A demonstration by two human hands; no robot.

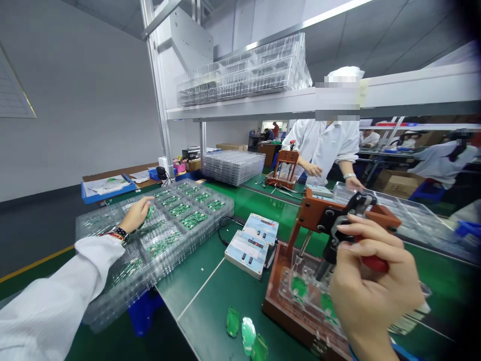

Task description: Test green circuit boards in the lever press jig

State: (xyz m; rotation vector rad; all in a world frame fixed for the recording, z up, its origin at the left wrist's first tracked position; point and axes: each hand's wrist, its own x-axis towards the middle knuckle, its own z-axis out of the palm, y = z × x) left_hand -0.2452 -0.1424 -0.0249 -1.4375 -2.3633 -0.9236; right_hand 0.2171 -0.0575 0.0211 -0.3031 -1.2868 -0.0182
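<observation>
Green matting covered the workbench (210, 296) under a metal shelf of stacked clear trays. Fingers of the right hand (370, 286) were clenched around the red lever handle (376, 263) of the brown test fixture (300, 296) at the bench's near edge. Left hand (136, 213) lay with loosely curled fingers on the circuit boards in the clear tray stack (150, 250), gripping nothing.

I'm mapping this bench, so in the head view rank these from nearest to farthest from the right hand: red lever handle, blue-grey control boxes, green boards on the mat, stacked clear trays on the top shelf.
1. red lever handle, gripped in the right hand.
2. green boards, lower left on the mat.
3. blue-grey control boxes, left; close to the boards.
4. stacked clear trays, far overhead.
</observation>
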